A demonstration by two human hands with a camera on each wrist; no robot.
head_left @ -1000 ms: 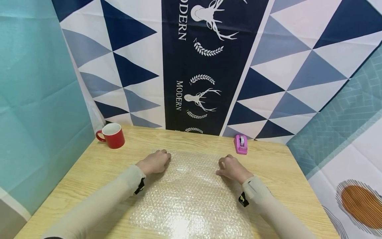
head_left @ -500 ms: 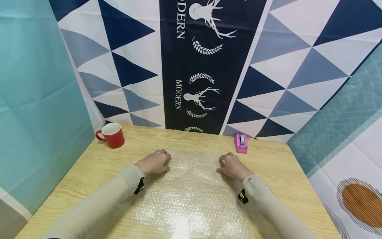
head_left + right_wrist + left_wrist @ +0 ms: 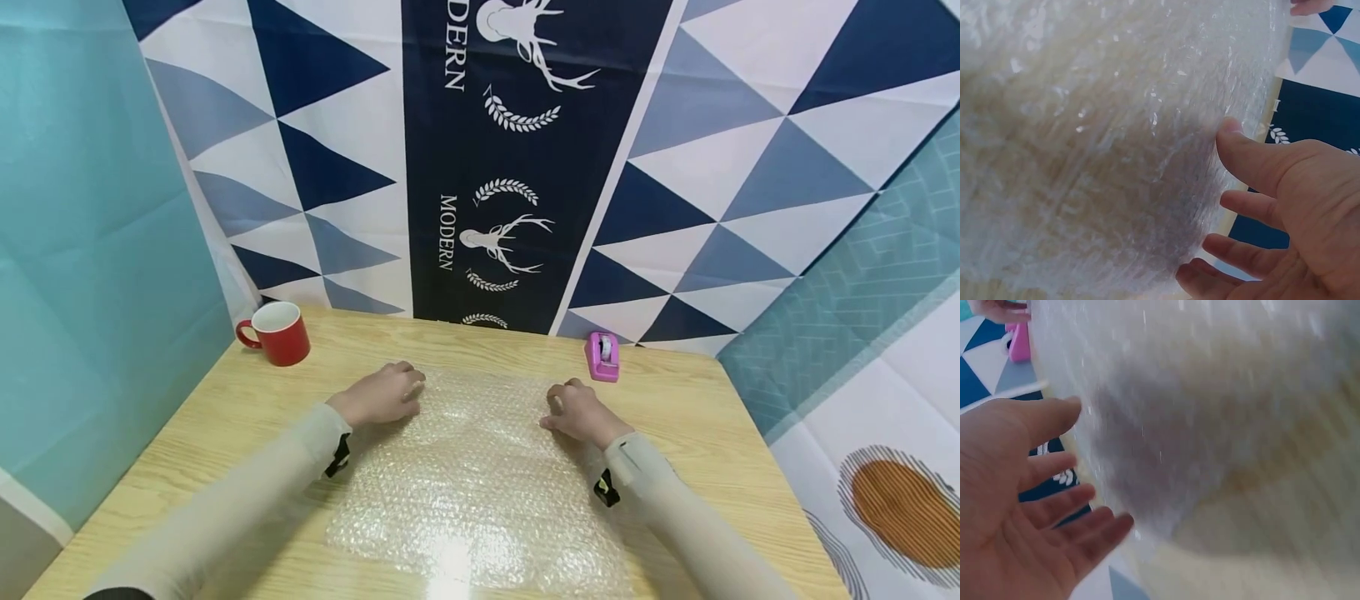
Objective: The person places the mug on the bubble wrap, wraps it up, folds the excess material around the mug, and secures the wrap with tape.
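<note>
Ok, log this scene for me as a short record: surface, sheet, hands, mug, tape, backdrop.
Surface: wooden table
Sheet: clear bubble wrap, spread on the table
Hands: left hand at the wrap's far left corner, right hand near its far right corner
Mug: red mug, white inside, back left
Tape: pink tape dispenser, back right
Backdrop: patterned cloth reading MODERN

Left hand displaced slightly outward at the bubble wrap.
Compared with half a second earlier, the left hand (image 3: 381, 394) has been shifted a little leftward and forward, away from the middle of the bubble wrap (image 3: 480, 475); the black strap (image 3: 339, 456) at its wrist has been carried along. The head view has been tipped slightly downward, so the red mug (image 3: 286, 342) and pink tape dispenser (image 3: 603, 357) are seen slightly higher.
</note>
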